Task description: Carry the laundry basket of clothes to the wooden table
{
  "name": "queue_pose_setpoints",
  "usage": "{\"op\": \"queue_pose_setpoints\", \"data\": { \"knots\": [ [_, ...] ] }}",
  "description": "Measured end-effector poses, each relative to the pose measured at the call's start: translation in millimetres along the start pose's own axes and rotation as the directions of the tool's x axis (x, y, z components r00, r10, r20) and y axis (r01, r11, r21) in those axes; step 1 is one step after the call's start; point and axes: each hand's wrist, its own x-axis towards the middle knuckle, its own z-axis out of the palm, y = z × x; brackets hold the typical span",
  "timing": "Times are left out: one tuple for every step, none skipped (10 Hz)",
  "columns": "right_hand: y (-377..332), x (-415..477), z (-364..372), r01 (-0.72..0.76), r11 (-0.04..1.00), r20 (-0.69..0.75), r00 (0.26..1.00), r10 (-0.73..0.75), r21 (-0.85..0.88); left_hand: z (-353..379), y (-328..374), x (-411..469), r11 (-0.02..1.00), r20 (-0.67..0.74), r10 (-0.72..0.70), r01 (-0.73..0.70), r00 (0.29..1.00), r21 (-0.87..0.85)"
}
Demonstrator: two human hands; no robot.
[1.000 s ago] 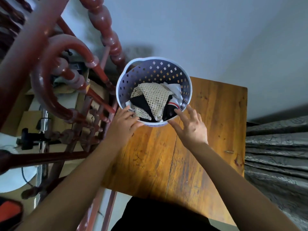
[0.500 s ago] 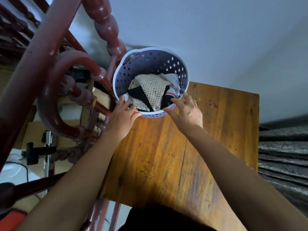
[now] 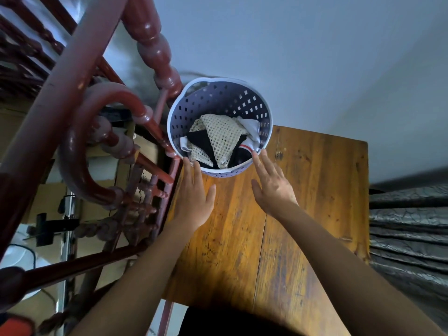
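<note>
lavender basket (image 3: 219,103) stands upright, mouth up, on the far end of the wooden table (image 3: 315,190), holed sides, clothes (image 3: 221,139) heaped inside. my left hand (image 3: 194,202) and right hand (image 3: 274,187) lie open, holding nothing, fingertips at its near rim.

No readable text, label, brand, number or sign shows on anything here.

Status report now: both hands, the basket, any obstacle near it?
Left hand and right hand open, fingertips at the rim. Round lavender perforated plastic laundry basket of clothes sits on the wooden table's far corner. Red-brown turned wooden railing crowds its left side.
</note>
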Motion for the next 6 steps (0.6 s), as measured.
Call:
{"op": "queue_pose_setpoints", "data": {
  "knots": [
    [-2.4,4.2,-4.1,-0.02,1.0,0.039,0.999,0.021,-0.018,-3.3,-8.1,2.7,0.992,0.037,0.052,-0.056,0.998,0.114],
    [-3.5,8.5,-8.2,-0.03,0.999,0.091,0.995,0.034,-0.044,-9.6,-12.4,7.2,0.981,0.049,0.071,-0.079,0.996,0.18],
    [-2.3,8.3,-15.6,-0.03,0.999,0.144,0.989,0.035,-0.041,-16.4,-10.5,5.2,0.981,0.075,0.06,-0.073,0.995,0.179],
    [-1.3,3.5,-22.3,-0.024,1.0,0.162,0.987,0.022,0.005,-28.1,-3.7,1.2,0.993,0.115,0.029,-0.042,0.993,0.107],
    [-6.8,-9.2,-32.9,-0.041,0.994,0.093,0.995,0.032,0.098,-47.0,11.4,-12.4,0.999,0.116,0.051,-0.048,0.992,-0.024],
    [-9.8,-28.6,-40.7,0.017,0.984,-0.002,1.0,-0.017,0.176,-57.4,23.5,-32.4,0.988,0.036,0.109,-0.104,0.993,-0.115]
  ]
}}
